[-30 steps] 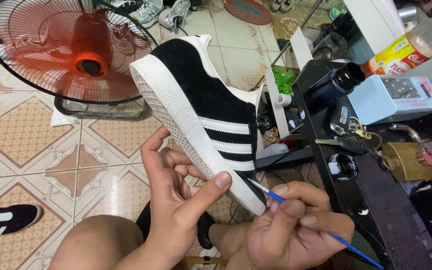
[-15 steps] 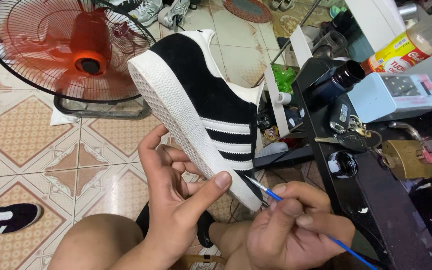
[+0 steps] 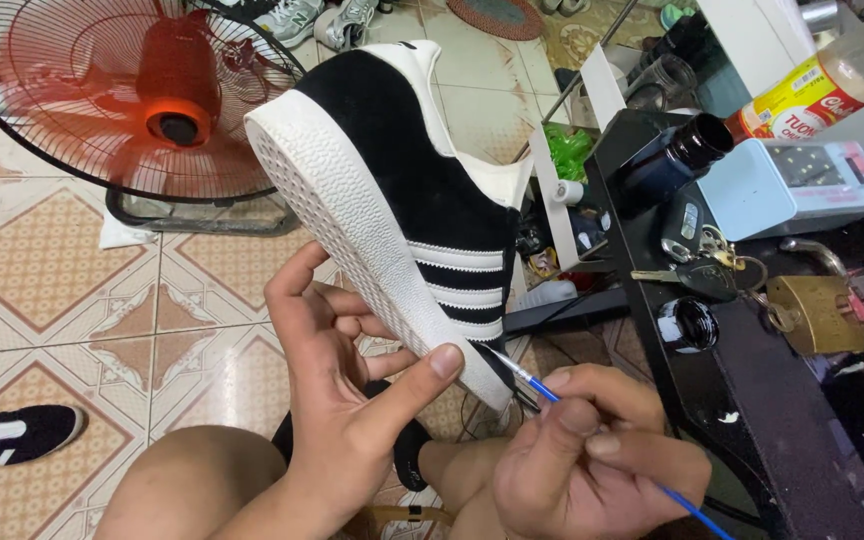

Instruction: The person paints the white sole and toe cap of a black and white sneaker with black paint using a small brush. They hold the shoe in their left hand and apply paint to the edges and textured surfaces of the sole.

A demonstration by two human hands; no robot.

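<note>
A black suede sneaker (image 3: 407,190) with white stripes and a white rubber sole is tilted on its side, sole facing left. My left hand (image 3: 347,400) holds it from below, thumb pressed on the sole edge near the heel. My right hand (image 3: 597,465) grips a thin blue-handled paintbrush (image 3: 542,390). The brush tip touches the black suede at the heel, just below the lowest white stripe.
A red floor fan (image 3: 142,100) stands on the tiled floor at upper left. A second black sneaker (image 3: 12,435) lies at lower left. On the black table (image 3: 752,400) at right sit a dark ink bottle (image 3: 667,160), a small open jar (image 3: 687,325), keys (image 3: 702,270) and a brass padlock (image 3: 817,315).
The shoe has tipped slightly, and the brush tip has shifted a little along the heel. Both hands stay in the same grip.
</note>
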